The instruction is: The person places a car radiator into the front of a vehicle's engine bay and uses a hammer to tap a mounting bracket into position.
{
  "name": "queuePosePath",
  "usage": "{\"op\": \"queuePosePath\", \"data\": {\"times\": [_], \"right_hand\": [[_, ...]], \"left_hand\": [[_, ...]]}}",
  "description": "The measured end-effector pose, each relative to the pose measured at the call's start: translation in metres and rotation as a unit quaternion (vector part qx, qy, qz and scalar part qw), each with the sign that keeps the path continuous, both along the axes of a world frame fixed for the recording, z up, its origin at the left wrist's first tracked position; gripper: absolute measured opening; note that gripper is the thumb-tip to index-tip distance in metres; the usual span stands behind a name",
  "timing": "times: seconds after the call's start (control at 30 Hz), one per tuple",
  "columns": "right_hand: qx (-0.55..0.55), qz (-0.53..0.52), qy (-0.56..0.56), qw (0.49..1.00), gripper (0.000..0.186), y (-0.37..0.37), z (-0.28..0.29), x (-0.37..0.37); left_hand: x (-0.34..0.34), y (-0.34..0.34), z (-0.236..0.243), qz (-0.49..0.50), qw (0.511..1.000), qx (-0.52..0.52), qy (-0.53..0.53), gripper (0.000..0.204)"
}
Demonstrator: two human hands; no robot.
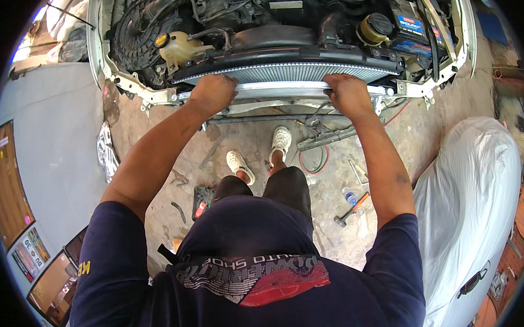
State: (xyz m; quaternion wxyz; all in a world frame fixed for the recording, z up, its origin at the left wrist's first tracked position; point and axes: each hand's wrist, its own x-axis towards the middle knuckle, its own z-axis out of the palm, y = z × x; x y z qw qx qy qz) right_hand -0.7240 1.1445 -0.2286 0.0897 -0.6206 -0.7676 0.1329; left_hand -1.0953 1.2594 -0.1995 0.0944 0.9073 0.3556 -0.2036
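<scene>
At the open front of a car, my left hand [214, 93] and my right hand [350, 95] grip a silver condenser [282, 91] well apart from each other. It shows as a long bright metal edge lying across the car's front. Both sets of fingers curl over it, and their tips are partly hidden. Right behind it stands the radiator [287, 73], with silver fins below a black top tank. How far the condenser reaches downward cannot be seen from above.
Around the engine bay are a yellowed coolant reservoir [178, 49], a black-capped reservoir [375, 29] and a battery [411, 31]. On the floor lie a hammer [350, 211], a plastic bottle [349, 196] and coiled hoses [316, 161]. A white-covered object [472, 213] stands at the right.
</scene>
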Motion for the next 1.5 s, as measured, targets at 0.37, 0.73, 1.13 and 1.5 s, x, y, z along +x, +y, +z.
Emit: {"op": "queuePosePath", "data": {"times": [0.37,0.73,1.13,1.5], "right_hand": [[-0.061,-0.021,-0.034,0.997,0.029,0.008,0.010,-0.002],[-0.048,-0.020,-0.047,0.998,0.025,0.024,-0.003,-0.002],[-0.055,-0.016,-0.039,0.998,0.027,0.022,0.003,0.002],[-0.055,-0.031,-0.034,0.997,0.029,0.022,-0.003,0.002]], "left_hand": [[0.004,-0.023,-0.009,0.127,0.989,0.026,-0.075,0.024],[-0.001,-0.016,-0.016,0.173,0.974,-0.001,-0.146,0.020],[-0.007,0.008,-0.021,0.070,0.995,-0.004,-0.075,0.020],[-0.005,0.010,-0.004,0.046,0.995,0.026,-0.080,0.025]]}}
